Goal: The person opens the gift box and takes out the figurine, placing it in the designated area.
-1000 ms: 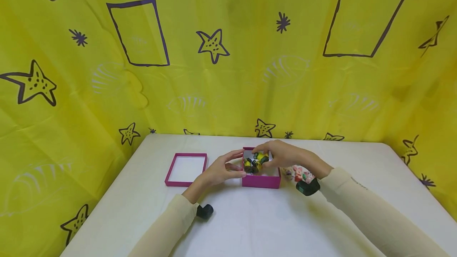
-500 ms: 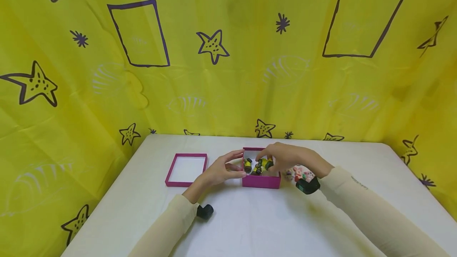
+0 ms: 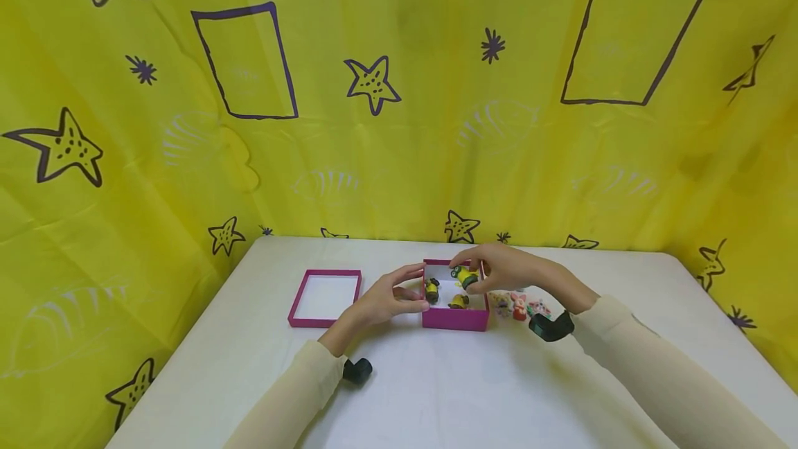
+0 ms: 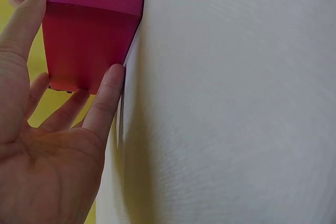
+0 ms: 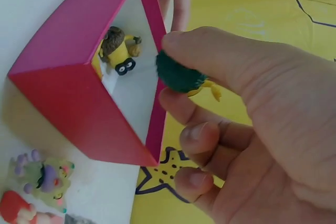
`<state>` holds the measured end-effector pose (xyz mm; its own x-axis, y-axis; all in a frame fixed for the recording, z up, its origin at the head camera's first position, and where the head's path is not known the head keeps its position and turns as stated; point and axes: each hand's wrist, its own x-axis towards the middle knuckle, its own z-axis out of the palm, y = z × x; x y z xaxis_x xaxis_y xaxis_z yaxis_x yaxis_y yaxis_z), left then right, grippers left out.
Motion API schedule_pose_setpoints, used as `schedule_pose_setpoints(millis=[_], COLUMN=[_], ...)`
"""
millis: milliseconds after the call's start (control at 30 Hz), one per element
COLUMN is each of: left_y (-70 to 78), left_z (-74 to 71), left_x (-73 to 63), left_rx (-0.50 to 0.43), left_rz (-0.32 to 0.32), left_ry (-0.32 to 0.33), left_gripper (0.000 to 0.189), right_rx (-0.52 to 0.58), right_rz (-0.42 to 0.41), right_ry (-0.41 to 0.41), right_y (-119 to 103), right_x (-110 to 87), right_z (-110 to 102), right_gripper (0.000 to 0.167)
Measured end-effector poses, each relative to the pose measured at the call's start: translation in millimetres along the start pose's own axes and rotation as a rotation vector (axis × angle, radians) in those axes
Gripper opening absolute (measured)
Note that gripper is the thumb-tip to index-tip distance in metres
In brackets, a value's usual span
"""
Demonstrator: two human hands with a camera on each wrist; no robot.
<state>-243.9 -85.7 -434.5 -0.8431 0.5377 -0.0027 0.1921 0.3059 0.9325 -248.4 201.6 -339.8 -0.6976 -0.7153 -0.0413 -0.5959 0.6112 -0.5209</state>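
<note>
My right hand (image 3: 505, 269) pinches a yellow minion figurine (image 3: 464, 277) between thumb and fingers, over the right part of a magenta box (image 3: 455, 320). In the right wrist view its dark green part (image 5: 177, 73) shows beneath the thumb. Inside the open box, one minion figurine (image 3: 432, 289) lies by the left wall and another minion figurine (image 3: 458, 301) lies close to the front wall. My left hand (image 3: 388, 295) touches the box's left side, its fingers fairly straight; the left wrist view shows the fingertips against that wall (image 4: 86, 43).
A shallow magenta lid (image 3: 312, 322) with a white inside lies left of the box. Several small pastel figurines (image 3: 519, 306) stand just right of the box, below my right forearm. A yellow patterned curtain (image 3: 399, 158) hangs behind the white table (image 3: 424, 393).
My right hand has lifted one minion figurine up from the others in the box. The two left inside now lie farther apart. My left hand stays against the box.
</note>
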Motion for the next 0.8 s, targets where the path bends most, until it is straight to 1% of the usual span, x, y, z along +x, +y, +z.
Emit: schedule_pose_setpoints(millis=[200,400,567,800], left_y=[-1.1,-2.7,-3.4,-1.3], left_z=[0.5,0.5,0.3,-0.5], left_x=[-0.3,-1.4,-1.5,-1.2], left_rx=[-0.004,-0.011,-0.016,-0.013], left_rz=[0.0,-0.005,-0.003,0.008], left_ry=[0.005,0.006,0.004,-0.002], left_gripper=[0.077,0.077,0.077,0.078], right_rx=[0.052,0.081,0.119,0.133], right_rz=[0.008,0.014,0.025,0.036], right_ry=[0.073,0.145,0.187,0.245], right_y=[8.9,13.7,16.2,20.2], right_x=[-9.7,-21.6,-33.2,-51.8], right_z=[2.5,6.6,8.6,11.1], right_gripper=[0.048,0.046,0.047,0.049])
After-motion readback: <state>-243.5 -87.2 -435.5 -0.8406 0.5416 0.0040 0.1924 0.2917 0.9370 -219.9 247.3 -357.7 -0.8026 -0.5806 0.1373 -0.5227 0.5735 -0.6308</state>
